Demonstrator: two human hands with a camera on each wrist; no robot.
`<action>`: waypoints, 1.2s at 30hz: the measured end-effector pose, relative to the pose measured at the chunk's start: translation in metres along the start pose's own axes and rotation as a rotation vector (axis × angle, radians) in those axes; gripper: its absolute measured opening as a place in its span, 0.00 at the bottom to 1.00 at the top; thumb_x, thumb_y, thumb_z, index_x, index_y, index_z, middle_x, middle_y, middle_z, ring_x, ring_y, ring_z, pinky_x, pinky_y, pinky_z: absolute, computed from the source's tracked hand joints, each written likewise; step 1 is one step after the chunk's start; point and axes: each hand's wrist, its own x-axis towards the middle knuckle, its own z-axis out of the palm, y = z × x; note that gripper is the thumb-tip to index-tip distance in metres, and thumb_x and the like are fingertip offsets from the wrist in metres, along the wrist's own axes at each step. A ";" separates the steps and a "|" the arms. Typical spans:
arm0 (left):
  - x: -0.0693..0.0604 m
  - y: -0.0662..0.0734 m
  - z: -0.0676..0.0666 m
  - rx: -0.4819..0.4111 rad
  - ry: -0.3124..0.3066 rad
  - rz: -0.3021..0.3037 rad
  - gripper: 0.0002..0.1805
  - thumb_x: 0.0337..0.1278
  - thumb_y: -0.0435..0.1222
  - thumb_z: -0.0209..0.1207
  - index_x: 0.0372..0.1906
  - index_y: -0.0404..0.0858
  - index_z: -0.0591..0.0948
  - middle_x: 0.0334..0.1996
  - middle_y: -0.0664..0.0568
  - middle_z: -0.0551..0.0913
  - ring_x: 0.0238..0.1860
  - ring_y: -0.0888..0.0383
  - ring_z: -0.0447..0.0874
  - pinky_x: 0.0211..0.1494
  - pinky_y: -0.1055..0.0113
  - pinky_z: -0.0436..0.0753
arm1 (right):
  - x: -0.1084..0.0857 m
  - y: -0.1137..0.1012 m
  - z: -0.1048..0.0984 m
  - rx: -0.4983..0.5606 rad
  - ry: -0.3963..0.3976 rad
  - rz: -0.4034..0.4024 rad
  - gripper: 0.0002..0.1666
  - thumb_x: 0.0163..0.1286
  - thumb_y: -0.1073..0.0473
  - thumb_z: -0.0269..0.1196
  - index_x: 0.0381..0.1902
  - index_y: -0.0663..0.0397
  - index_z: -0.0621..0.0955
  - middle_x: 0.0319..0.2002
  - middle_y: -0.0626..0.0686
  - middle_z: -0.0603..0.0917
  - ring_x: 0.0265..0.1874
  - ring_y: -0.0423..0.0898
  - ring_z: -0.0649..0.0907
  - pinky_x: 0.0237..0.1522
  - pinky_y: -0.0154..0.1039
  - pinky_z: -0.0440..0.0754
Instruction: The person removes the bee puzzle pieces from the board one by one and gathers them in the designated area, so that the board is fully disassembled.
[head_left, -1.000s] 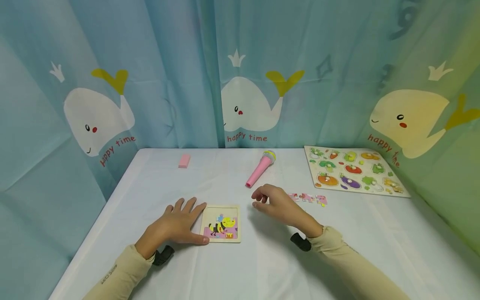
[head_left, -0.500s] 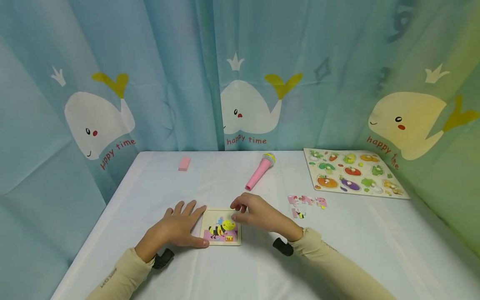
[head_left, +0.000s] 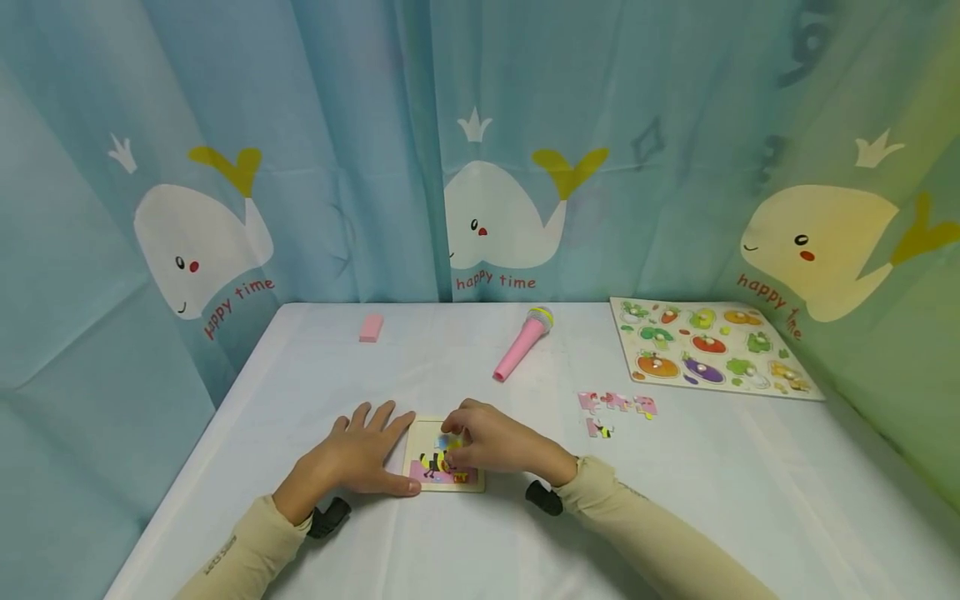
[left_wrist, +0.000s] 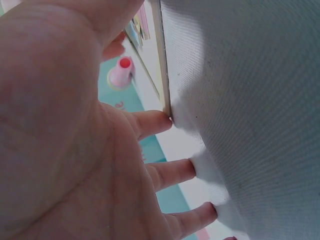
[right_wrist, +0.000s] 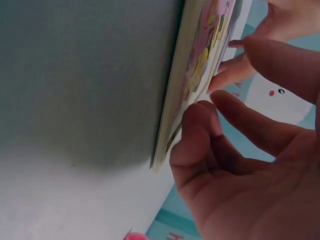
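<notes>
Square, pale wooden tray puzzle (head_left: 420, 438) lay flat on the white-covered table (head_left: 322, 354), between both hands. Sides nearly equal; top edge parallel to the table's far edge. Printed yellow-and-black bee (head_left: 432, 463) had its long axis left to right, legs toward the person, head end rightward and partly covered.

Left hand (head_left: 360, 455): grip wide, fingers spread, forefinger touching the far-left corner, thumb at the near-left one.

Right hand (head_left: 498, 437): over the puzzle's right half, fingers bent, grip narrow; couldn't tell whether it pinched a piece.

Off to the right: three pink cardboard-like jigsaw pieces (head_left: 617, 402) in a left-to-right row, a fourth piece (head_left: 592, 428) just nearer.
</notes>
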 end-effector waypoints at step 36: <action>-0.001 0.003 -0.002 0.005 0.005 -0.009 0.60 0.55 0.67 0.73 0.84 0.38 0.63 0.81 0.32 0.57 0.79 0.25 0.53 0.72 0.25 0.58 | 0.000 -0.007 0.011 -0.111 0.015 -0.013 0.20 0.68 0.69 0.75 0.50 0.59 0.77 0.41 0.49 0.78 0.39 0.43 0.76 0.45 0.37 0.79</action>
